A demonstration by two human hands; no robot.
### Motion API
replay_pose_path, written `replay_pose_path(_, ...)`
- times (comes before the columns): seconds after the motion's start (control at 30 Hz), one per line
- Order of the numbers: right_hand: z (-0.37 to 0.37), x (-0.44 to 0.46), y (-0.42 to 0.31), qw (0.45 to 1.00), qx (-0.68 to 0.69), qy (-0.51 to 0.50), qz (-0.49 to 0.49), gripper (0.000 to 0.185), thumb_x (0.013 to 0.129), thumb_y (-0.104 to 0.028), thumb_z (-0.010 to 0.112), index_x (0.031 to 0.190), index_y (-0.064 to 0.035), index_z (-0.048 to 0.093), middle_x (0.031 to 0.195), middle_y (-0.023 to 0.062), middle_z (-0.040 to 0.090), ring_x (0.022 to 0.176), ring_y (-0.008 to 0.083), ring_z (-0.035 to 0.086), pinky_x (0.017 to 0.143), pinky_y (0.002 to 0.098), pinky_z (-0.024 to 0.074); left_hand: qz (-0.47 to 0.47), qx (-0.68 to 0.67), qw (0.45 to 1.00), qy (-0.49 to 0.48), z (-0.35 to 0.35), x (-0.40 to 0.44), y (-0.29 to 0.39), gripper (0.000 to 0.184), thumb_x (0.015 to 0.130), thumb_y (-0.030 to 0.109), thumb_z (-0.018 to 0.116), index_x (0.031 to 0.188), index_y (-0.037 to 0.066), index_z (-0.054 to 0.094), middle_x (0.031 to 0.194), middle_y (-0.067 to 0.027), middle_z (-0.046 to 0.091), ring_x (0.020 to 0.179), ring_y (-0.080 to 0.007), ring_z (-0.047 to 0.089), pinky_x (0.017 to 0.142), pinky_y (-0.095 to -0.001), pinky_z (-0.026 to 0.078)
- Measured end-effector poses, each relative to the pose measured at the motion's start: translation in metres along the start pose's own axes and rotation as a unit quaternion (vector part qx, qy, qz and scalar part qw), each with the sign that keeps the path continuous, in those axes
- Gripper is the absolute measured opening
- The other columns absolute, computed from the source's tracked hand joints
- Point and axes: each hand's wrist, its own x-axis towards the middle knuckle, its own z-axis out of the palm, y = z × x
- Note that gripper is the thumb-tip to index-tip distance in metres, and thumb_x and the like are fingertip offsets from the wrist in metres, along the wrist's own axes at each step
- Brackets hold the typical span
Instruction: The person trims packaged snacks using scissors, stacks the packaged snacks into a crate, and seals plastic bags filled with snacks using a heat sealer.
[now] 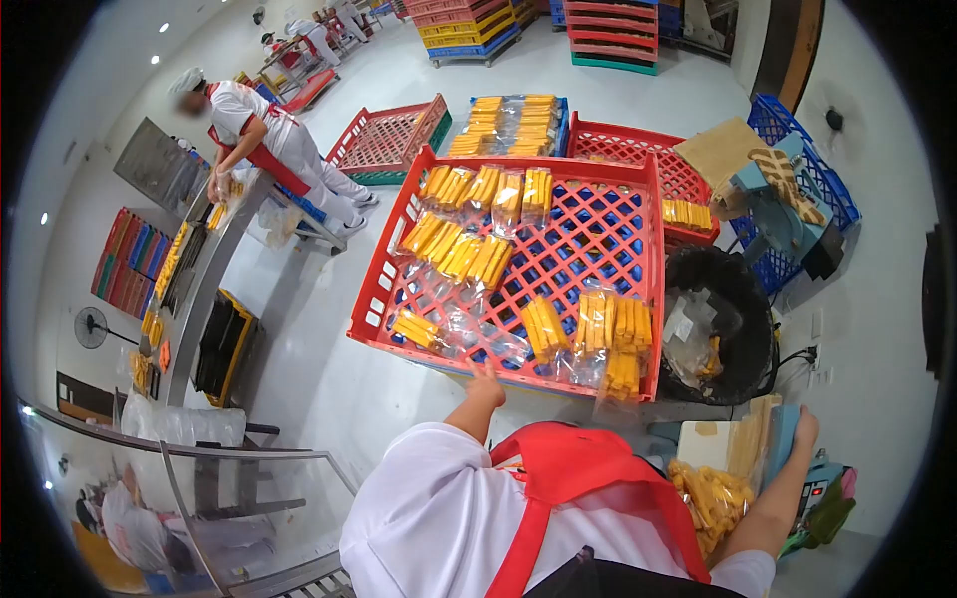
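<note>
My left hand [485, 383] is at the near edge of a large red plastic crate [357, 311], its fingers stretched out beside the clear loose end of a bag of yellow sticks [417, 328]. More clear bags of yellow sticks [459, 257] lie in rows inside the crate, with others stacked in its near right corner [623, 324]. To my right, my right hand [806, 427] is closed at the upper end of the blue arm [783, 441] of a bench machine that looks like a bag sealer. Beside that arm sits a bag of loose yellow pieces [710, 498].
A black bin [753, 339] with plastic waste stands right of the crate. Behind are another red crate [608, 135] and a blue crate of packed bags [513, 125]. At left, a co-worker [259, 140] handles yellow sticks at a steel table [199, 289]. A metal rail [269, 455] runs nearby.
</note>
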Motion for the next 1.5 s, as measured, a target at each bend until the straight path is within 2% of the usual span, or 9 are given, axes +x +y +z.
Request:
replay_pose_path(0.67,0.011,0.005,0.008,0.996,0.063,0.051,-0.039,0.041,0.074,-0.031,0.05,0.077,0.0092,0.057,0.084,0.0281,0.054,0.084,0.0389,0.051,0.076,0.0408,0.0364,0.0,0.028,0.999,-0.022,0.003,0.013,0.002,0.073,0.074,0.013,0.048,0.133,0.013,0.006,0.134,-0.0246,-0.013,0.109,-0.0376,0.041,0.087,-0.0357,0.038)
replay_pose_path(0.83,-0.002,-0.012,-0.008,0.992,0.104,0.068,-0.015,0.04,0.073,-0.03,0.052,0.076,0.0096,0.057,0.077,0.028,0.055,0.075,0.04,0.053,0.07,0.0417,0.0384,0.116,0.108,0.984,-0.08,-0.02,0.044,-0.003,0.045,0.076,0.018,0.042,0.119,0.004,0.04,0.116,-0.0188,0.045,0.098,-0.0337,0.051,0.082,-0.0385,0.041)
replay_pose_path(0.93,0.0,-0.009,-0.006,0.992,0.104,0.068,-0.006,0.041,0.073,-0.03,0.051,0.075,0.01,0.057,0.076,0.0285,0.055,0.075,0.0405,0.052,0.071,0.0419,0.0385,0.239,0.111,0.962,0.075,-0.019,0.063,0.009,0.034,0.077,0.024,0.043,0.102,0.004,0.056,0.093,-0.018,0.058,0.084,-0.032,0.057,0.073,-0.0403,0.045)
replay_pose_path(1.07,0.002,-0.007,-0.006,0.996,0.074,0.042,-0.006,0.044,0.076,-0.033,0.048,0.081,0.0096,0.057,0.083,0.0257,0.056,0.08,0.0383,0.053,0.074,0.0405,0.0379,0.29,-0.085,0.948,0.099,-0.096,-0.026,0.077,0.035,0.078,0.032,0.045,0.076,0.001,0.061,0.08,-0.0206,0.058,0.075,-0.0349,0.057,0.069,-0.041,0.044)
replay_pose_path(1.13,0.021,0.013,0.016,0.944,0.312,0.11,-0.005,0.047,0.08,-0.037,0.044,0.087,0.0084,0.055,0.092,0.0213,0.057,0.088,0.033,0.053,0.076,0.037,0.0371,0.332,-0.161,0.926,0.074,-0.106,-0.049,0.107,0.038,0.078,0.034,0.045,0.076,0.0,0.06,0.08,-0.0209,0.058,0.076,-0.0348,0.056,0.069,-0.0415,0.043)
replay_pose_path(1.23,0.0,0.023,0.034,0.923,0.379,0.067,0.021,0.054,0.081,-0.047,0.041,0.095,0.0035,0.055,0.083,0.0079,0.057,0.076,0.0174,0.05,0.074,0.0313,0.0381,0.462,-0.166,0.871,0.018,-0.107,-0.069,0.148,0.035,0.079,0.032,0.044,0.077,0.001,0.059,0.078,-0.0193,0.058,0.075,-0.0343,0.055,0.068,-0.0404,0.043)
replay_pose_path(1.4,-0.093,-0.102,0.003,0.954,0.297,-0.004,-0.045,0.043,0.084,-0.037,0.043,0.093,0.0037,0.055,0.09,0.0086,0.056,0.084,0.0174,0.051,0.076,0.0286,0.0375,0.628,-0.148,0.763,-0.041,-0.091,-0.114,0.203,0.027,0.078,0.027,0.047,0.078,0.003,0.059,0.072,-0.0164,0.058,0.071,-0.0303,0.056,0.066,-0.0383,0.043)
replay_pose_path(1.47,-0.107,-0.143,0.013,0.964,0.245,0.043,-0.095,0.033,0.084,-0.028,0.048,0.09,0.0038,0.054,0.083,0.0063,0.055,0.077,0.0127,0.049,0.072,0.0259,0.0386,0.604,-0.189,0.73,-0.258,-0.065,-0.118,0.22,0.027,0.078,0.025,0.052,0.092,0.003,0.058,0.085,-0.0128,0.06,0.084,-0.0226,0.056,0.074,-0.0341,0.043)
replay_pose_path(1.5,-0.105,-0.163,0.025,0.954,0.262,0.102,-0.101,0.027,0.084,-0.022,0.05,0.088,0.0048,0.054,0.078,0.0059,0.054,0.073,0.0096,0.048,0.068,0.0239,0.0391,0.606,-0.184,0.728,-0.262,-0.056,-0.128,0.225,0.027,0.078,0.025,0.052,0.092,0.003,0.058,0.085,-0.0128,0.06,0.084,-0.0226,0.056,0.074,-0.0341,0.043)
